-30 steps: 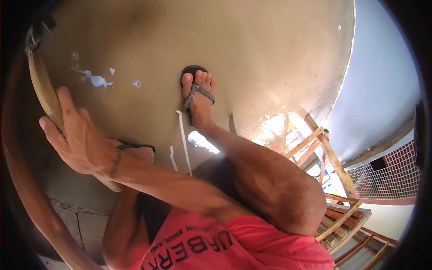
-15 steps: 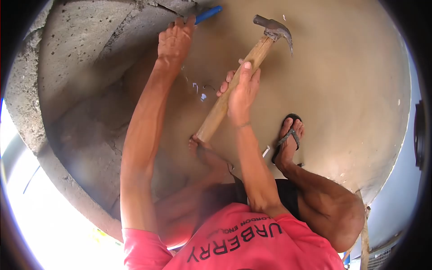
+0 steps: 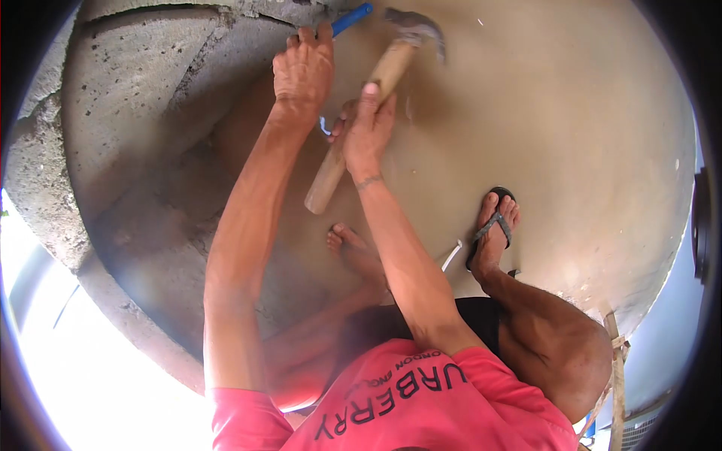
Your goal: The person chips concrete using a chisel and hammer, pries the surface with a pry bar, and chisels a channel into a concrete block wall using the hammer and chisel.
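Note:
My left hand (image 3: pixel 304 71) is closed around a blue chisel (image 3: pixel 352 19) at the concrete block wall. The chisel's blue end sticks out up and to the right; its working tip is hidden behind my fingers and the wall. My right hand (image 3: pixel 368 131) grips the wooden handle of a claw hammer (image 3: pixel 392 66) around its middle, thumb lying along it. The metal hammer head is close to the right of the chisel's blue end, slightly blurred, with the claw pointing right and down. Whether head and chisel touch, I cannot tell.
Rough concrete blocks (image 3: pixel 143 68) rise on the left, with a gap along their top. Below lies a smooth tan floor (image 3: pixel 541 113). A bare foot (image 3: pixel 350 244) and a foot in a black flip-flop (image 3: pixel 492 229) rest on it, near a white strip (image 3: pixel 452 255). Wooden sticks (image 3: pixel 617 368) stand at lower right.
The hammer and my right hand have swung left, bringing the hammer head close to the chisel's blue end. My left hand has barely shifted and keeps its hold.

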